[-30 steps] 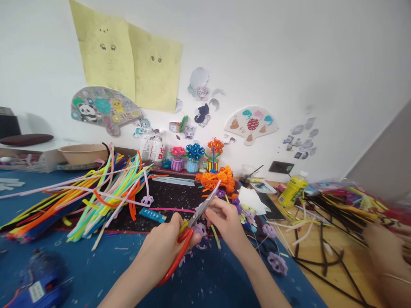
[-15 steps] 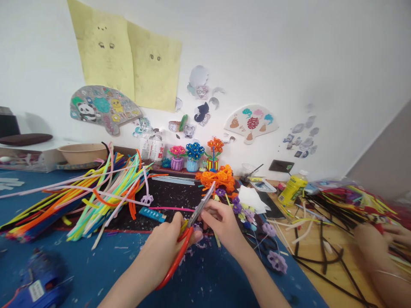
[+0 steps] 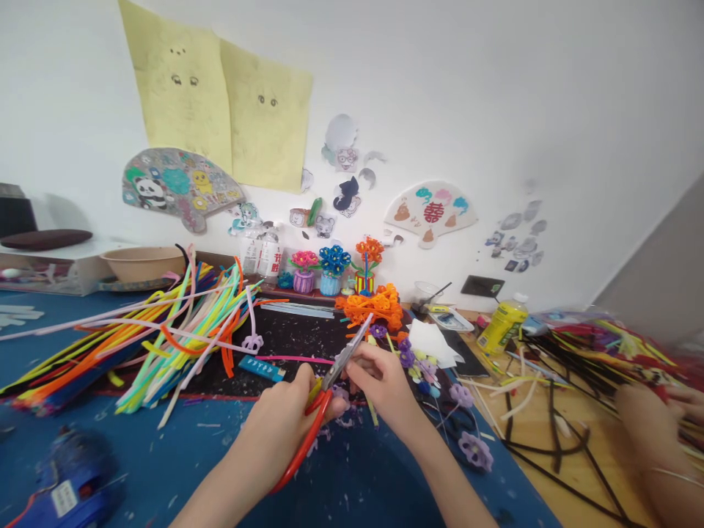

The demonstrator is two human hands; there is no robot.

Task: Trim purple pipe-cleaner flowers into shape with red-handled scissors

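Observation:
My left hand [image 3: 286, 419] grips the red-handled scissors [image 3: 322, 400], whose blades point up and to the right. My right hand [image 3: 382, 381] is closed in a pinch just beside the blades, holding a small purple pipe-cleaner piece [image 3: 344, 396] that is mostly hidden by the fingers. Both hands hover over the blue mat [image 3: 181, 455], which is strewn with purple clippings. Purple pipe-cleaner flowers [image 3: 476, 449] lie to the right of my right forearm.
A heap of coloured pipe cleaners [image 3: 143, 330] lies at the left, a blue glue gun [image 3: 66, 484] at bottom left. Orange pipe-cleaner shapes [image 3: 374, 306] and small flower pots [image 3: 330, 271] stand at the back. Another person's hands [image 3: 654, 425] work among pipe cleaners at the right, near a yellow bottle [image 3: 501, 324].
My hands and the scissors have barely shifted. The other person's hands at the right have moved slightly among the pipe cleaners.

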